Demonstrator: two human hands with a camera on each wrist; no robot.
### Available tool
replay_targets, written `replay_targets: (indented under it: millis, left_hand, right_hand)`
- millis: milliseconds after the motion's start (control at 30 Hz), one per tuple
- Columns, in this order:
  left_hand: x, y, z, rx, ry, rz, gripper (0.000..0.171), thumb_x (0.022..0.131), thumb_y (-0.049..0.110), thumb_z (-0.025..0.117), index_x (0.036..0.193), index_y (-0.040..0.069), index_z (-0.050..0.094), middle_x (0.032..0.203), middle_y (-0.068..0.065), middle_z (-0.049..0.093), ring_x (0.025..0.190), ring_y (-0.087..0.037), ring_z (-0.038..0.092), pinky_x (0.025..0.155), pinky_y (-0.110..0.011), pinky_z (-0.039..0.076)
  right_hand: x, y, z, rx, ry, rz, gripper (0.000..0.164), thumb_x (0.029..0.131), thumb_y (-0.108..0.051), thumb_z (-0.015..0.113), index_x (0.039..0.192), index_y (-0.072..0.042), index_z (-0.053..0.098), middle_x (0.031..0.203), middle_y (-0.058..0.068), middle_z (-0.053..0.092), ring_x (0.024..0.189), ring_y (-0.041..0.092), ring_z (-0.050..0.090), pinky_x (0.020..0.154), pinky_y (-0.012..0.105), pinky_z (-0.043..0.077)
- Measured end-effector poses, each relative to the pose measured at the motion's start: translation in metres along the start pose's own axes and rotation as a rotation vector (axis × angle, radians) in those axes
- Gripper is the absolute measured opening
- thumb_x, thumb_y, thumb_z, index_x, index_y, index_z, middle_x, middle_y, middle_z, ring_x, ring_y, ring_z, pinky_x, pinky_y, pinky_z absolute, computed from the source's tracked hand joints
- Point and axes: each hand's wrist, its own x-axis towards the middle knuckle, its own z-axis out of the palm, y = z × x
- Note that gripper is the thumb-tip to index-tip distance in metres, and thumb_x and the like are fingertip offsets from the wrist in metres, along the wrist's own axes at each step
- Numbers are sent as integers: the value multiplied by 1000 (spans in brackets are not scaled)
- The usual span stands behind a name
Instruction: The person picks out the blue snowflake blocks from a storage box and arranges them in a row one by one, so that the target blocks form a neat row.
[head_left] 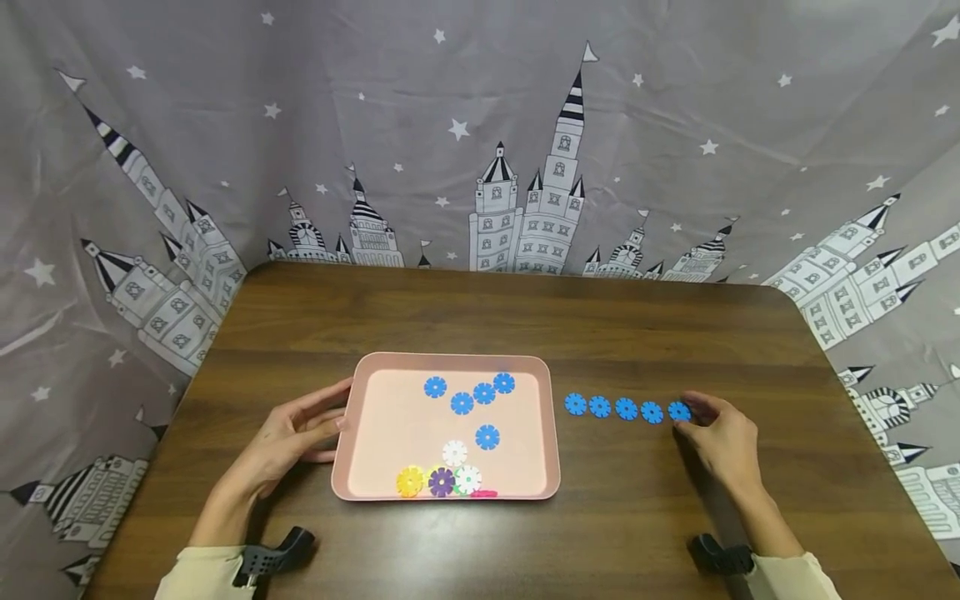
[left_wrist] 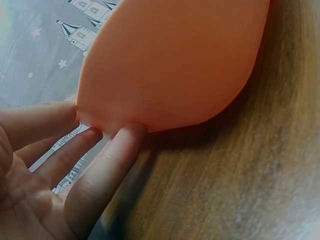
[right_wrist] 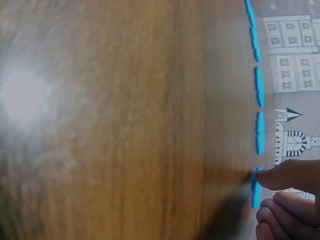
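A pink tray (head_left: 444, 361) lies on the table, and my left hand (head_left: 296, 429) grips its left edge. In the left wrist view, the thumb (left_wrist: 117, 160) presses the tray's side (left_wrist: 175, 65) and the other fingers meet its edge. Several blue snowflake discs lie in a row to the right of the tray. With thumb and fingers, my right hand (head_left: 722, 437) pinches the outermost blue snowflake disc (head_left: 678, 411) at the row's right end. The thumb (right_wrist: 280, 175) lies against this disc (right_wrist: 256, 192) in the right wrist view.
Inside the tray are several more blue discs (head_left: 462, 403), plus a yellow disc (head_left: 409, 481), a purple disc (head_left: 442, 482) and white discs (head_left: 454, 452) near its front wall. The wooden table (head_left: 637, 333) ends at a grey curtain (head_left: 420, 83) printed with castles.
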Motion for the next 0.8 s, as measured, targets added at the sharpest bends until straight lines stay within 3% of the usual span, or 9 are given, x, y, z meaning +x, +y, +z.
replay_targets:
  millis: [133,333,567,800]
  left_hand:
    - [-1,0,0,-9,-9,0,60,99,7,58,152,-2,31,150,-33,31,112,-16,63,78,-47,58]
    - [-2,0,-1,-16,-3,-1,60,99,6,58,152,-2,31,150,-32,31,113,-16,62,78,-48,58]
    - [-2,0,-3,-19,-15,4,61,99,6,58,152,-3,30,150,-32,31,113,-18,63,78,-49,58]
    - [-3,-1,-3,-33,-10,-2,62,98,5,59,152,-3,29,152,-31,29,112,-19,63,78,-49,58]
  right_hand:
    - [-2,-3,-2,4,15,7,42,82,-8,78,121,2,67,110,20,70,98,37,68,88,52,48]
    - [1,-21,-1,29,-5,-61,41,83,-7,77,122,2,67,112,20,70,102,38,66,87,53,50]
    - [13,-65,4,93,-89,-127,43,83,-9,78,124,-1,67,116,19,69,106,37,65,84,49,55]
    - [23,-109,24,215,-213,-163,44,82,-8,78,124,0,66,118,17,68,109,33,65,90,47,54]
